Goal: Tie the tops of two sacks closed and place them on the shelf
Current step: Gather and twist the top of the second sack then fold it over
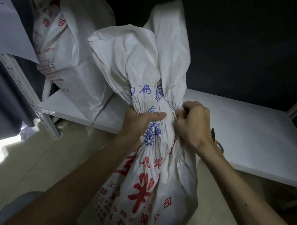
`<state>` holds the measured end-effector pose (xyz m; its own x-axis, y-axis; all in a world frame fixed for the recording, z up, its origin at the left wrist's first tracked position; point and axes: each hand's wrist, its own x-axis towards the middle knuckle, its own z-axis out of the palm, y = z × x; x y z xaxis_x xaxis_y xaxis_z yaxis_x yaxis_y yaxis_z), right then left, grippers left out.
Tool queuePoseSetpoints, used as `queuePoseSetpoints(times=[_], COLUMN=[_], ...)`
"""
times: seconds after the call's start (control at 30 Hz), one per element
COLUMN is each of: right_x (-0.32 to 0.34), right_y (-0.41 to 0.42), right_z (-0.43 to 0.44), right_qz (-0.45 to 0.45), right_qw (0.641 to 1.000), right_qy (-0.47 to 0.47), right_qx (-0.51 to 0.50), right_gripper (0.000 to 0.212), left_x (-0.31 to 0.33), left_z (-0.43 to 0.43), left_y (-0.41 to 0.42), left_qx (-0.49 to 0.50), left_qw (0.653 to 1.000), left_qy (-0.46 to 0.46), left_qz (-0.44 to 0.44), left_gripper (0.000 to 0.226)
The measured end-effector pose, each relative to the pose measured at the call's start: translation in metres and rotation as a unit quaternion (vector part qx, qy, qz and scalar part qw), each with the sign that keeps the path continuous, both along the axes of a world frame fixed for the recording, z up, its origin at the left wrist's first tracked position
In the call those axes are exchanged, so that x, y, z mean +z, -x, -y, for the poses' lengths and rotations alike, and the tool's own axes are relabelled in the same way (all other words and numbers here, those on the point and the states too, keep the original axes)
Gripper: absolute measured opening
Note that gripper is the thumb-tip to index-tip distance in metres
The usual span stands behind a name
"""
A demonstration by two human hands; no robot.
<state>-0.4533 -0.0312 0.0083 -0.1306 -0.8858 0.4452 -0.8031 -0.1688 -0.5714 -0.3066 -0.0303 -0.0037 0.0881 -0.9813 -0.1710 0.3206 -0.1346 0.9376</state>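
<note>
A white woven sack with red and blue print stands on the floor in front of me, its top gathered into a neck and the loose mouth fanning out above. My left hand is clamped around the left side of that neck. My right hand pinches a thin pale tie at the neck's right side. A second white sack with red print stands on the white shelf at the back left.
A perforated metal shelf upright runs diagonally at left, with dark cloth hanging in front of it. A yellow-handled tool lies on the shelf behind my right wrist. Beige tiled floor lies below.
</note>
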Motion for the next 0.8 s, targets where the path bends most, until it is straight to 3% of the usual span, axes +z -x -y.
queuePoseSetpoints(times=[0.07, 0.17, 0.3, 0.47, 0.53, 0.6, 0.67, 0.7, 0.8], right_x=[-0.005, -0.013, -0.011, -0.008, -0.004, 0.004, 0.009, 0.011, 0.008], right_y=[-0.001, -0.011, -0.023, -0.022, -0.013, -0.003, 0.006, 0.011, 0.020], right_z=[-0.003, -0.010, -0.019, -0.018, -0.015, -0.011, -0.009, -0.008, -0.001], right_qz=[-0.095, -0.188, -0.205, -0.180, -0.130, 0.047, 0.274, 0.346, 0.415], right_qw=[0.993, 0.979, 0.973, 0.977, 0.982, 0.988, 0.943, 0.912, 0.855], right_qy=[0.064, 0.082, 0.105, 0.058, 0.008, -0.055, -0.131, -0.167, -0.265], right_qx=[-0.004, 0.002, 0.018, 0.099, 0.137, 0.139, 0.137, 0.144, 0.163], right_gripper=[0.025, 0.010, 0.018, 0.006, 0.017, 0.013, 0.013, 0.016, 0.019], left_x=[0.000, 0.001, 0.001, -0.002, -0.004, -0.004, -0.004, -0.003, -0.001], left_z=[0.001, -0.002, -0.005, -0.001, 0.002, 0.003, 0.004, 0.004, 0.004], left_y=[-0.001, 0.000, 0.004, 0.004, 0.004, 0.004, 0.005, 0.005, 0.005], left_qx=[0.003, -0.014, -0.010, 0.022, 0.031, 0.029, 0.012, 0.000, -0.021], left_qw=[1.000, 1.000, 1.000, 0.999, 0.999, 0.999, 0.998, 0.997, 0.995], left_qy=[0.001, 0.003, 0.008, 0.007, 0.004, -0.006, -0.019, -0.024, -0.040], left_qz=[0.000, -0.013, -0.023, -0.027, -0.031, -0.036, -0.054, -0.068, -0.092], left_gripper=[0.051, 0.043, 0.033, 0.040, 0.042, 0.044, 0.044, 0.044, 0.045])
